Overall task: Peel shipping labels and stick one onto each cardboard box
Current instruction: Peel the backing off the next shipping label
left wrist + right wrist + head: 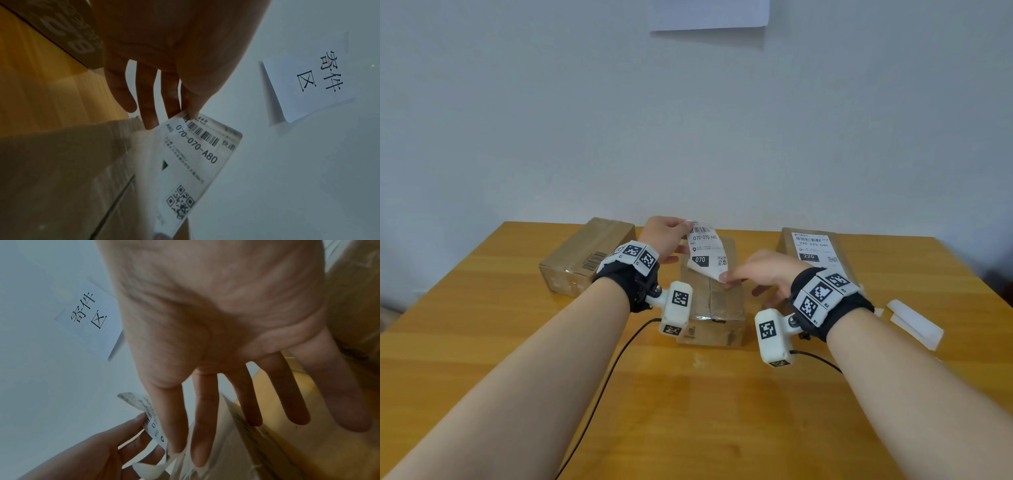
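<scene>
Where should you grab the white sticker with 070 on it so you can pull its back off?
Hold the 070 label by its top edge from the left, as the left hand does. Pinch the curled bottom corner from the right, where the right hand is: it already lifts away, so it probably peels most easily there.

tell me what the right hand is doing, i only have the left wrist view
Observer: The right hand pinches the curled lower corner of the white 070 shipping label, whose top edge the left hand holds.
Operator: is any box labelled yet
Observer: Yes, the brown cardboard box on the right already carries a white 220 label on top.
Operator: and the far left one
Observer: The brown cardboard box on the left shows only a printed barcode on top, no white label.
</scene>
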Demonstrator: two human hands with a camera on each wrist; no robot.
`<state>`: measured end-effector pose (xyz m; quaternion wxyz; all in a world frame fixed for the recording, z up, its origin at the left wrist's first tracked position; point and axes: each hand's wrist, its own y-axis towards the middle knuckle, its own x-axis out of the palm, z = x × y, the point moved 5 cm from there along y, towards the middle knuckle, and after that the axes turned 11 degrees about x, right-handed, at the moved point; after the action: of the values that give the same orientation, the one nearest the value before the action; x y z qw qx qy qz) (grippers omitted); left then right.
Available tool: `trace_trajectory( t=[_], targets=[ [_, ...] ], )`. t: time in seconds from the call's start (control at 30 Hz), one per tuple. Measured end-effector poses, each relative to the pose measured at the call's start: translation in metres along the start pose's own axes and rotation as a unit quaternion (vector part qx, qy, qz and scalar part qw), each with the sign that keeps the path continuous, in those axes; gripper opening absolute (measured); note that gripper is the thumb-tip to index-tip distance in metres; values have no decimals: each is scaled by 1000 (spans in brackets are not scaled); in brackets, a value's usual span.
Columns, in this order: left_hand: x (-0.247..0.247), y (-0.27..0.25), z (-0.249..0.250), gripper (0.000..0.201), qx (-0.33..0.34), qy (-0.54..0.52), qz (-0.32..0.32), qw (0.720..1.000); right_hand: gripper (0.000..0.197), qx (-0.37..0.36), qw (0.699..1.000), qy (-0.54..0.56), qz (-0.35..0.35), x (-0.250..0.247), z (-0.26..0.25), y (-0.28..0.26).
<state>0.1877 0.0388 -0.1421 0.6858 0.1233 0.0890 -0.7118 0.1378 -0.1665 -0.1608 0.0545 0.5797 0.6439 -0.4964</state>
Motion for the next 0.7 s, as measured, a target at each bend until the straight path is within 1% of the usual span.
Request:
trace_trajectory(
  t=[0.07, 0.1, 0.23, 0.33, 0.6, 0.7],
  targets=[
    [-1, 0, -2, 18, -9, -10, 3, 1000, 60, 3, 1000, 7, 6, 1, 0, 0],
    [-1, 1, -3, 17, -11, -12, 6, 1000, 62, 3, 1000, 9, 8, 1, 0, 0],
    [-4, 5, -3, 17, -12, -2, 10, 1000, 63, 3, 1000, -3, 7, 0, 1, 0],
    [-3, 9, -2, 18, -6, 20, 2, 1000, 66, 3, 1000, -24, 8, -3, 2, 0],
    [-2, 26, -12, 26, -20, 114, -57, 992, 68, 10, 996, -83, -11, 1, 3, -2],
    [0, 29, -12, 25, -14, 158, -82, 984, 70, 10, 995, -94, -12, 2, 1, -7]
  ],
)
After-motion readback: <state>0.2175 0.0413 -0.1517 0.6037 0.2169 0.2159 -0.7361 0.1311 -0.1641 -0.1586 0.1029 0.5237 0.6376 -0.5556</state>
